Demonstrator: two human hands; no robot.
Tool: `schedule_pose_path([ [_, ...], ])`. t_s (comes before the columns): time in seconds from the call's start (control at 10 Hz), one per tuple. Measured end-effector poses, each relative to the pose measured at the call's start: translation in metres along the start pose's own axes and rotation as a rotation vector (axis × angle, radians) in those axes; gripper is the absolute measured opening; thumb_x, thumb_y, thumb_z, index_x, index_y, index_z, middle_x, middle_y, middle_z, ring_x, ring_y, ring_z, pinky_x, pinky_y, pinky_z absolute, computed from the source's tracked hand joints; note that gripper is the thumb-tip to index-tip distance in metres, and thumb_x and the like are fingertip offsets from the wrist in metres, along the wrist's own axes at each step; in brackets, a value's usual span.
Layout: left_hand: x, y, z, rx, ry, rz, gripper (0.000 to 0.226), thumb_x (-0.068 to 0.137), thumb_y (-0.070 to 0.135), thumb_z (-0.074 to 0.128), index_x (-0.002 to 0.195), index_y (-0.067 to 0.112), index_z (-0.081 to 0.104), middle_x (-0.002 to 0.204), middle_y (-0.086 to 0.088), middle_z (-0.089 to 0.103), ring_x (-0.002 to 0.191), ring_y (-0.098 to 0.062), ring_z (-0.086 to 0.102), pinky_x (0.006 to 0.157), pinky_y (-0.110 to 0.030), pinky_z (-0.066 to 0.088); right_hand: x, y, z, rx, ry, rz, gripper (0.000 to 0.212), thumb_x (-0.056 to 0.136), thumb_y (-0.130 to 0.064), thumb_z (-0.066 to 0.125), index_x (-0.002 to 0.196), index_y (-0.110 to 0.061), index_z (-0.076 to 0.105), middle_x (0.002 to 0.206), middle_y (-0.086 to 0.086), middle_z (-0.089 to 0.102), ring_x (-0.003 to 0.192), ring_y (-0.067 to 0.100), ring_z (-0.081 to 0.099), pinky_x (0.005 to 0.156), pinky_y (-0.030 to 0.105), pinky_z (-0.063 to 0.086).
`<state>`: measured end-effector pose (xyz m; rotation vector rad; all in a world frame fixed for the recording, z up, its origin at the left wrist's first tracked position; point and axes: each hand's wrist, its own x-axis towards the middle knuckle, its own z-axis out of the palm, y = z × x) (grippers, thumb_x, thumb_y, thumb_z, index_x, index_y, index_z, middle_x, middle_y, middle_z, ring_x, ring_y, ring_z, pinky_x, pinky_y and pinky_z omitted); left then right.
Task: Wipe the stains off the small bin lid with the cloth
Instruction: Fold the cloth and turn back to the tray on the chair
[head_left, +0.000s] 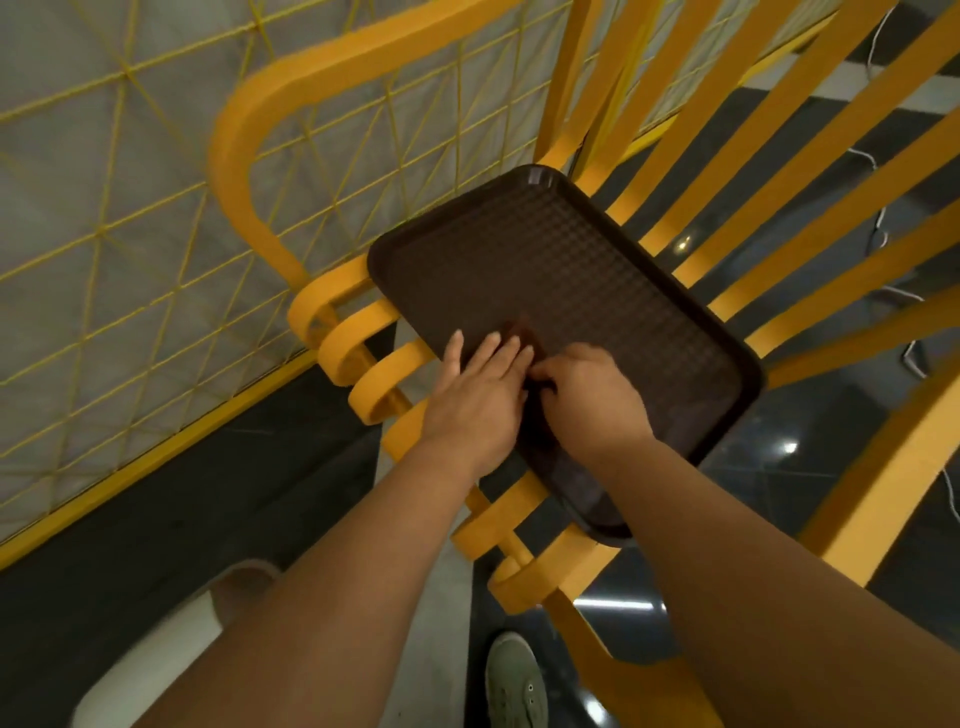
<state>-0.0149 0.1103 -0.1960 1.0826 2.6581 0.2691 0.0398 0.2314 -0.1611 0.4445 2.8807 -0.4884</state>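
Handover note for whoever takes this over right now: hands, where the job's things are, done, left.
Left hand: flat, fingers spread, pressing on the near part of the brown tray.
Right hand: fingers curled beside the left hand's fingertips, on the same tray. Whether it pinches anything cannot be told.
A small brown patch sits just beyond the left fingertips; too blurred to say if it is a cloth.
The tray lies flat on the slats of a yellow bench.
No bin lid in view, no stains discernible.
Done: nothing confirmed. Left: find the lid and cloth, then wipe.
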Motion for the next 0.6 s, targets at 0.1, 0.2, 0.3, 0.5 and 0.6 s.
schedule_pose_path([
  [0.1,-0.007,-0.005,0.002,0.071,-0.166,-0.026,0.055,0.103,0.035,0.019,0.154,0.025,0.001,0.162,0.008,-0.003,0.148,-0.013,-0.007,0.114,-0.052,-0.014,-0.007,-0.006,0.0,-0.026,-0.261,0.034,0.05,0.093,-0.014,0.05,0.141,-0.024,0.043,0.137,0.004,0.044,0.125,0.025,0.039,0.1,0.04,0.044],
  [0.2,-0.004,-0.005,-0.013,0.062,-0.285,-0.019,0.056,0.103,0.038,0.017,0.154,0.026,-0.004,0.161,0.008,-0.01,0.148,-0.014,-0.012,0.114,-0.052,-0.014,-0.01,-0.011,-0.001,-0.053,-0.335,0.061,0.057,0.094,-0.017,0.048,0.148,-0.023,0.03,0.146,0.005,0.034,0.13,0.027,0.035,0.103,0.042,0.041],
  [0.3,-0.008,-0.007,-0.033,0.075,-0.317,-0.028,0.056,0.104,0.035,0.021,0.154,0.025,-0.001,0.162,0.004,-0.011,0.148,-0.017,-0.012,0.116,-0.051,-0.012,-0.016,-0.015,-0.008,-0.067,-0.383,0.064,0.061,0.096,-0.017,0.046,0.151,-0.022,0.022,0.154,0.005,0.025,0.138,0.027,0.027,0.109,0.041,0.035],
  [0.5,-0.05,-0.024,-0.082,0.083,-0.308,-0.156,0.062,0.103,0.036,0.028,0.154,0.022,-0.004,0.16,0.0,-0.018,0.147,-0.019,-0.017,0.115,-0.048,-0.013,-0.031,-0.046,-0.042,0.04,-0.325,0.051,0.055,0.096,-0.023,0.047,0.148,-0.023,0.03,0.152,0.005,0.03,0.135,0.027,0.032,0.108,0.039,0.034],
  [0.6,-0.08,-0.043,-0.119,0.08,-0.289,-0.232,0.063,0.102,0.038,0.028,0.154,0.022,-0.004,0.161,-0.001,-0.017,0.147,-0.02,-0.016,0.116,-0.048,-0.012,-0.034,-0.081,-0.067,0.03,-0.309,-0.01,0.052,0.097,-0.022,0.046,0.147,-0.023,0.032,0.148,0.006,0.033,0.133,0.029,0.033,0.107,0.04,0.035],
])
